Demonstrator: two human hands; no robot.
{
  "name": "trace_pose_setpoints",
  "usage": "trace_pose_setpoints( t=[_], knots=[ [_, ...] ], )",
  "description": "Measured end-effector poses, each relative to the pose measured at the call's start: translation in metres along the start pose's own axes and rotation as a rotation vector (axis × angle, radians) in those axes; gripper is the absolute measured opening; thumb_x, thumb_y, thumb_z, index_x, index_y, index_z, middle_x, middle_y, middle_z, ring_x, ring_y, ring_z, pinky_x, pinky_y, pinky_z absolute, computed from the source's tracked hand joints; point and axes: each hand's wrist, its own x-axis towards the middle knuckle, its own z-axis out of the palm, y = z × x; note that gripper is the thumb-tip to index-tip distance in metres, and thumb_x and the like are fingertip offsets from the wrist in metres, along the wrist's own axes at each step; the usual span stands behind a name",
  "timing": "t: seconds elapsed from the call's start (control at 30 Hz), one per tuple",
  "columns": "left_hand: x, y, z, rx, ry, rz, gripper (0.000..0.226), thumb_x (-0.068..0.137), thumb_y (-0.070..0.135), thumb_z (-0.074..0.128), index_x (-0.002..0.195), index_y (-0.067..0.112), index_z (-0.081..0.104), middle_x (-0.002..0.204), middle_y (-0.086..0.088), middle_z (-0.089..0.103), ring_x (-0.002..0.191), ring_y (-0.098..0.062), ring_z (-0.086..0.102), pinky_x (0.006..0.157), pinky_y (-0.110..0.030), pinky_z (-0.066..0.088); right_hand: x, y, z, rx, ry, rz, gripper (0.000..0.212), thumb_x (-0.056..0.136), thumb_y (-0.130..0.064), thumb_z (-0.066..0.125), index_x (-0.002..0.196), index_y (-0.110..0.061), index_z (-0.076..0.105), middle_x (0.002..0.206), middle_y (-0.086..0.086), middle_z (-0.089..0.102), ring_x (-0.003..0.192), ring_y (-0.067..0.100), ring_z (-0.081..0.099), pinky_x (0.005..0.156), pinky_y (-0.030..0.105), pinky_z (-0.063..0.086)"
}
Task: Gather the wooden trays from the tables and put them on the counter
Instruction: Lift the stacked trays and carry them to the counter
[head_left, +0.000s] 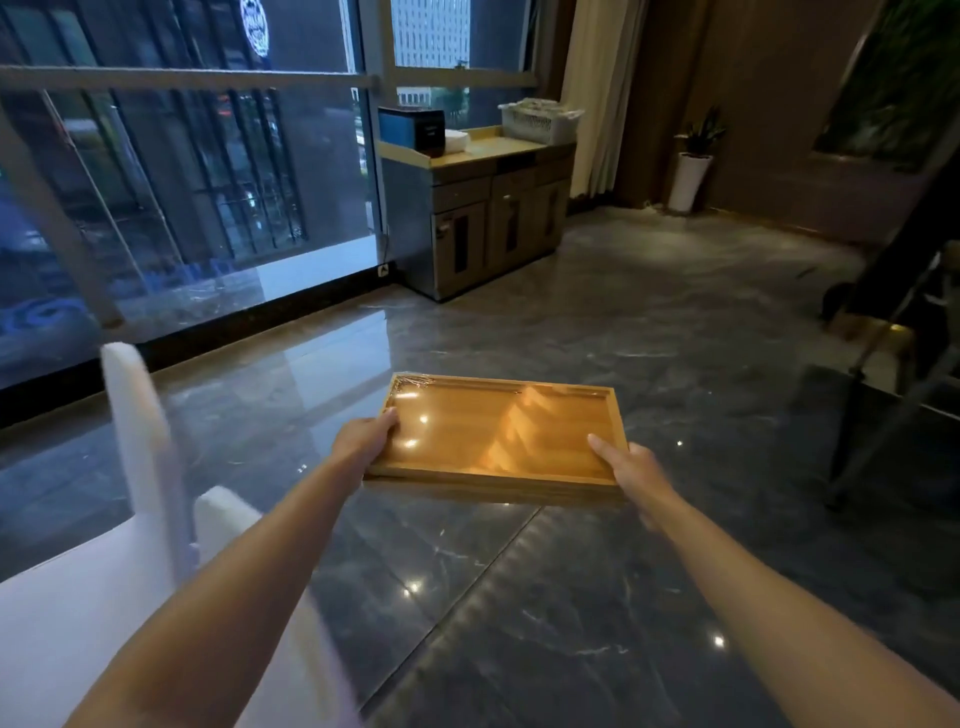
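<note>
I carry a stack of wooden trays (498, 431) level in front of me, above the grey floor. The top tray is light brown with a raised rim, and more tray edges show beneath it. My left hand (366, 439) grips the left short side, thumb on the rim. My right hand (631, 470) grips the right near corner, thumb lying along the rim. Ahead, against the window, stands the counter (483, 150), a wooden-topped cabinet with drawers and doors.
On the counter sit a dark box appliance (415, 130), a white item (454, 140) and a white basket (540, 122). A white chair (145, 467) is close on my left. A potted plant (691, 166) stands by the wall. Dark furniture legs (893, 395) are at the right.
</note>
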Motion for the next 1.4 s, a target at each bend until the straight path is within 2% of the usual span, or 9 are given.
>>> trace_pose_setpoints(
  t=[0.17, 0.3, 0.53, 0.77, 1.0, 1.07, 1.13, 1.3, 1.4],
  knots=[
    [0.043, 0.058, 0.07, 0.019, -0.034, 0.024, 0.041, 0.094, 0.036, 0.046, 0.099, 0.0, 0.066, 0.1, -0.013, 0.054, 0.091, -0.024, 0.049, 0.08, -0.029, 0.037, 0.082, -0.016, -0.053, 0.019, 0.0, 0.003, 0.053, 0.087, -0.039, 0.056, 0.123, -0.001, 0.052, 0.12, 0.015, 0.061, 0.112, 0.031, 0.058, 0.101, 0.045, 0.045],
    [0.094, 0.096, 0.114, 0.002, -0.05, 0.034, 0.051, 0.092, 0.04, 0.047, 0.12, -0.001, 0.059, 0.106, -0.013, 0.059, 0.093, -0.026, 0.053, 0.083, -0.032, 0.041, 0.156, -0.031, -0.078, 0.023, -0.018, -0.002, 0.052, 0.089, -0.04, 0.053, 0.125, -0.002, 0.049, 0.118, 0.013, 0.059, 0.111, 0.03, 0.057, 0.102, 0.046, 0.044],
    [0.218, 0.152, 0.187, 0.013, -0.084, 0.017, 0.048, 0.093, 0.037, 0.048, 0.12, -0.001, 0.059, 0.102, -0.013, 0.058, 0.091, -0.026, 0.054, 0.086, -0.036, 0.044, 0.317, -0.051, -0.086, 0.02, -0.042, 0.051, 0.053, 0.086, -0.042, 0.055, 0.122, -0.004, 0.051, 0.119, 0.015, 0.061, 0.11, 0.031, 0.058, 0.101, 0.048, 0.045],
    [0.389, 0.263, 0.254, 0.028, -0.075, 0.006, 0.052, 0.092, 0.04, 0.049, 0.123, -0.001, 0.057, 0.119, -0.02, 0.062, 0.106, -0.032, 0.06, 0.097, -0.039, 0.046, 0.517, -0.123, -0.094, 0.03, -0.034, 0.075, 0.055, 0.086, -0.04, 0.057, 0.123, 0.0, 0.052, 0.123, 0.017, 0.061, 0.113, 0.033, 0.058, 0.103, 0.048, 0.043],
    [0.526, 0.369, 0.33, 0.004, -0.127, 0.007, 0.048, 0.095, 0.035, 0.046, 0.125, -0.002, 0.053, 0.102, -0.013, 0.056, 0.092, -0.025, 0.054, 0.083, -0.034, 0.044, 0.694, -0.193, -0.117, 0.1, -0.035, 0.039, 0.049, 0.089, -0.031, 0.056, 0.124, 0.003, 0.052, 0.119, 0.017, 0.062, 0.113, 0.033, 0.058, 0.104, 0.046, 0.043],
    [0.57, 0.391, 0.355, -0.012, -0.118, 0.003, 0.05, 0.094, 0.036, 0.046, 0.126, -0.002, 0.053, 0.104, -0.013, 0.057, 0.093, -0.025, 0.055, 0.089, -0.036, 0.046, 0.752, -0.207, -0.121, 0.118, -0.054, 0.029, 0.047, 0.09, -0.027, 0.056, 0.124, 0.005, 0.051, 0.101, 0.012, 0.064, 0.101, 0.03, 0.06, 0.096, 0.042, 0.048],
    [0.615, 0.414, 0.382, -0.022, -0.092, 0.0, 0.051, 0.094, 0.037, 0.047, 0.129, 0.0, 0.051, 0.111, -0.016, 0.059, 0.098, -0.027, 0.056, 0.096, -0.038, 0.045, 0.816, -0.219, -0.124, 0.116, -0.079, 0.012, 0.045, 0.09, -0.022, 0.055, 0.122, 0.009, 0.051, 0.085, 0.006, 0.06, 0.082, 0.022, 0.059, 0.075, 0.03, 0.049],
    [0.732, 0.487, 0.447, -0.045, -0.033, -0.005, 0.051, 0.094, 0.035, 0.046, 0.132, 0.0, 0.049, 0.129, -0.018, 0.057, 0.118, -0.033, 0.055, 0.101, -0.039, 0.042, 0.973, -0.266, -0.137, 0.107, -0.129, -0.014, 0.041, 0.091, -0.02, 0.054, 0.121, 0.008, 0.052, 0.102, 0.014, 0.057, 0.076, 0.019, 0.056, 0.053, 0.014, 0.047],
    [0.8, 0.541, 0.474, -0.061, 0.009, 0.002, 0.05, 0.095, 0.033, 0.047, 0.131, -0.002, 0.05, 0.131, -0.019, 0.056, 0.119, -0.034, 0.055, 0.099, -0.037, 0.042, 1.064, -0.307, -0.143, 0.096, -0.157, -0.019, 0.046, 0.09, -0.022, 0.056, 0.123, 0.01, 0.051, 0.102, 0.015, 0.058, 0.075, 0.019, 0.057, 0.061, 0.019, 0.049]
  ],
)
